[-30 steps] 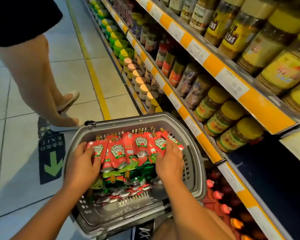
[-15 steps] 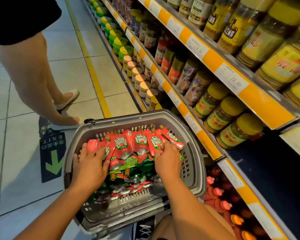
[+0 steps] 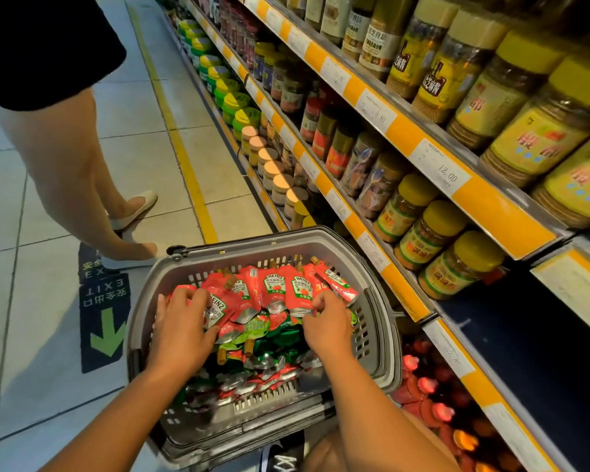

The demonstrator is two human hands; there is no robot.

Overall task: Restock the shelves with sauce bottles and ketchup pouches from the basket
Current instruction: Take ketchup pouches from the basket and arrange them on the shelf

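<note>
Early going: basket (image 3: 378, 321) at 6 o'clock heaped with ketchup pouches (image 3: 276, 294). Left hand (image 3: 181, 332) and right hand (image 3: 327, 327) curled around red pouches, probably gathering a bunch. Shelf (image 3: 406, 298) gap at 3 o'clock unfilled.

Both forearms come into the picture from the bottom edge and they are bare, with no sleeve to be seen on either of them. The left hand (image 3: 181, 330) wears no glove, no ring and no watch or band at the wrist, and the right hand (image 3: 327, 327) is bare in the same way. The fingernails look short and without polish, as far as the picture lets me tell. Between the forearms, at the lower edge, a bare knee (image 3: 324, 453) shows, and beside it a small part of a black shoe with white laces (image 3: 280, 459).
</note>
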